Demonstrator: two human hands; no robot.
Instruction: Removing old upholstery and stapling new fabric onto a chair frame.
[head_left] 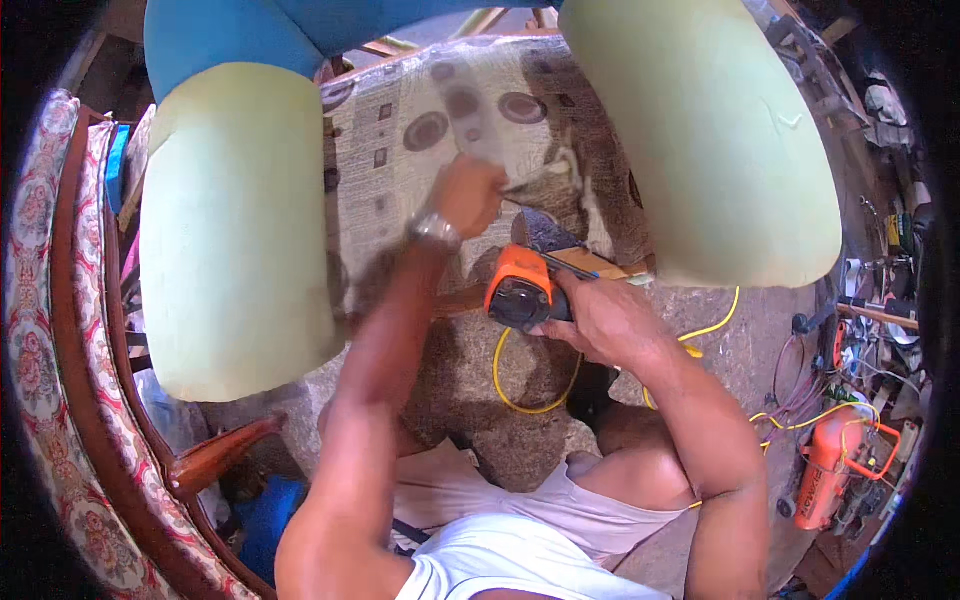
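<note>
My left hand [470, 195] is closed over the seat, blurred by motion. From its fingers a dark, frayed flap of the patterned fabric [560, 195] stretches to the right. My right hand [605, 315] grips an orange and black staple gun [522, 275] at the front edge of the seat. Beside the tool, a tan strip [600, 264] that looks like wood shows under the lifted cloth, next to a dark blue-grey patch [547, 232]. Brown and cream fabric with circles and squares [395, 165] covers the seat between two pale green foam-padded arms.
The left padded arm [235, 240] and right padded arm [720, 150] flank my hands. A blue back [235, 40] rises beyond. A yellow hose [497, 370] loops below the seat. An orange tank [828, 465] and tools stand right; a floral-covered seat [35, 340] stands left.
</note>
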